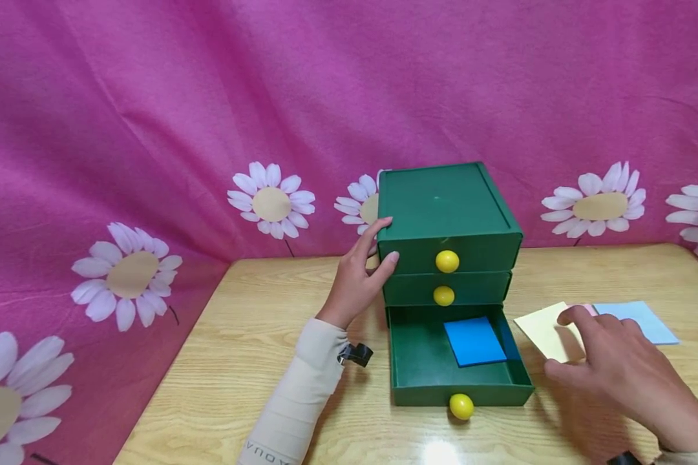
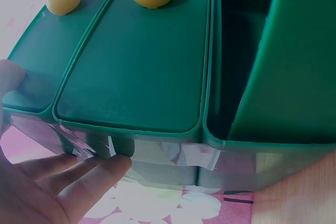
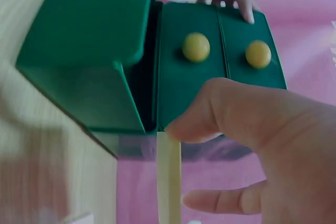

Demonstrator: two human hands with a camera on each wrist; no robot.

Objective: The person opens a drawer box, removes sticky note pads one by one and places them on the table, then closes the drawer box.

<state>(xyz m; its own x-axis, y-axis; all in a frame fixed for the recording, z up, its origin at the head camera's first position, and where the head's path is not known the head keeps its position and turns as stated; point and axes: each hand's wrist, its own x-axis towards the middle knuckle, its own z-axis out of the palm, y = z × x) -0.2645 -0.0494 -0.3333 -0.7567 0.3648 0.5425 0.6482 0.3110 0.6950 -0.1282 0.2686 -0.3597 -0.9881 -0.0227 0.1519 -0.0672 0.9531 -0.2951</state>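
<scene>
A green drawer cabinet (image 1: 442,206) with yellow round knobs stands on the table, its bottom drawer (image 1: 419,361) pulled out. Inside that drawer lies a blue sticky note (image 1: 475,341). My left hand (image 1: 357,278) rests at the cabinet's upper left corner, thumb on the top drawer's front and fingers (image 2: 94,182) spread along the see-through side. To the right of the drawer, my right hand (image 1: 619,368) pinches a yellow sticky note (image 1: 549,332), which appears nearly edge-on in the right wrist view. The top and middle drawers are closed.
On the table (image 1: 227,387), behind the right hand, lie a light blue sticky note (image 1: 640,320) and a pink one (image 1: 589,309), mostly hidden. A pink cloth (image 1: 326,97) with white daisies hangs behind and along the left side.
</scene>
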